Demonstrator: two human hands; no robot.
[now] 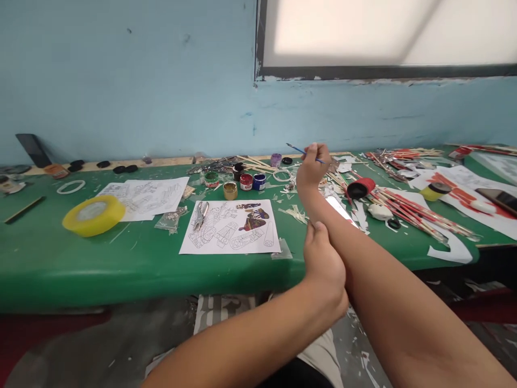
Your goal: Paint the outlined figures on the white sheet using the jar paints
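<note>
My right hand [314, 164] is raised over the back of the table, closed around a thin blue paintbrush [297, 147]. My left hand [324, 258] grips my right forearm near the wrist; some of its fingers are hidden behind that arm. Left of my hands lies a white sheet of line drawings [218, 245], partly coloured in purple and brown at its upper right. A metal plier-like tool [201, 215] rests on the sheet. Behind it stand open paint jars: gold [230, 191], red [246, 181], blue [259, 181] and green [211, 179].
A wide yellow tape roll [93, 215] and more printed sheets [155, 195] lie to the left. On the right are a tipped red jar [361, 187], red-stained sticks [420, 213], paper scraps and a phone [498, 199]. Black lids [126, 169] sit along the wall.
</note>
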